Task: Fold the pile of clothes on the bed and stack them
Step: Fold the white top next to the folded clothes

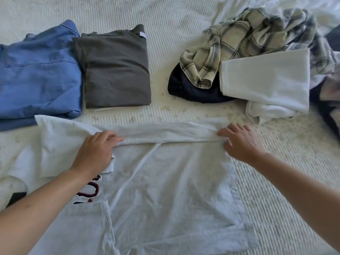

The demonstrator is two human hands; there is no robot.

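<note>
On the bed [184,21], each hand, left hand [94,151] and right hand [239,142], pinches the white shirt's [165,181] folded edge.

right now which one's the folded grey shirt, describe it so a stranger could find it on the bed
On the white bed, look to the far left, where two folded garments lie side by side. The grey shirt is the right-hand one, beside the blue shirt. It alone is dark grey-brown, a neat rectangle with a small white label at its collar.
</note>
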